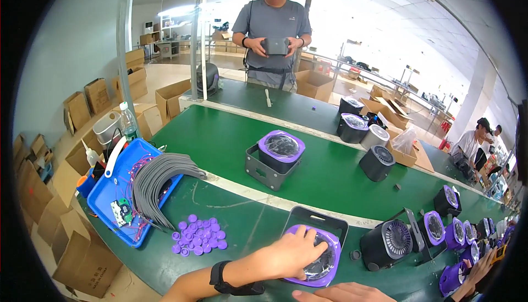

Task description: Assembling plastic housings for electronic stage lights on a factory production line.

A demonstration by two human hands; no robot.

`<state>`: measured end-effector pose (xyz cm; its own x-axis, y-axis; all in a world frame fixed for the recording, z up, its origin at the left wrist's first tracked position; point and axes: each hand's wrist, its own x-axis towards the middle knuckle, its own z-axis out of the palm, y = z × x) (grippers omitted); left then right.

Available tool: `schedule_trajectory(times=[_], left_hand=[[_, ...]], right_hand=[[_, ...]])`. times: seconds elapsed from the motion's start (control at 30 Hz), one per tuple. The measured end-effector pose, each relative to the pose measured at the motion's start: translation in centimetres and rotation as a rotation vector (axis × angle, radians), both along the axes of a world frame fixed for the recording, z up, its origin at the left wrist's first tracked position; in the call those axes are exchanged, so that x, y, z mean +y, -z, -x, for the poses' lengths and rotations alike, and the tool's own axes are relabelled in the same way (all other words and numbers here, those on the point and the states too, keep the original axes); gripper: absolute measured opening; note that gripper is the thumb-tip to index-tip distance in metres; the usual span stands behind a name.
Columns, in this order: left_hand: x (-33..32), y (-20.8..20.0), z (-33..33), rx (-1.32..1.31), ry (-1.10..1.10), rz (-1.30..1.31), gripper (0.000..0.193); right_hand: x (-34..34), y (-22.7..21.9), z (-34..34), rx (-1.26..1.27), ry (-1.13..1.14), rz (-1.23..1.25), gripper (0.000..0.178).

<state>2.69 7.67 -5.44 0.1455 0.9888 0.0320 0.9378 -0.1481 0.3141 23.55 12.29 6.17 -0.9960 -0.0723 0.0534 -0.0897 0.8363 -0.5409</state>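
My left hand (292,253) comes from the lower left, its fingers and thumb closed over a purple-rimmed fan unit (330,272) with clear film on its face. The unit sits at the near end of a dark handled bracket (335,227). My right hand (346,293) is by the unit's near edge, stretched out with the thumb apart and nothing visible in it; the lower picture edge cuts it off. Left of my forearm lies a pile of purple caps (201,235). A black fan (388,240) in a bracket stands to the right.
A blue tray (104,206) holds grey curved strips (159,181), wires and a circuit board. On the green belt sits another purple-rimmed unit (281,147) in a bracket. More units line the right. Another person (272,27) holds a dark part opposite; a co-worker's hand (479,269) is at the lower right.
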Motion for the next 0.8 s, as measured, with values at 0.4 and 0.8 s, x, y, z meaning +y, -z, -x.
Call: schedule_trajectory(times=[0.4, 0.8], left_hand=[[0.01, 0.43, 0.02, 0.030, 0.007, -0.017, 0.078], [-0.27, -0.01, 0.06, 0.042, 0.009, 0.005, 0.078]], right_hand=[[-0.10, -0.26, 0.06, -0.010, -0.003, -0.012, 0.058], [-0.31, -0.09, -0.19, 0.006, -0.014, -0.031, 0.059]])
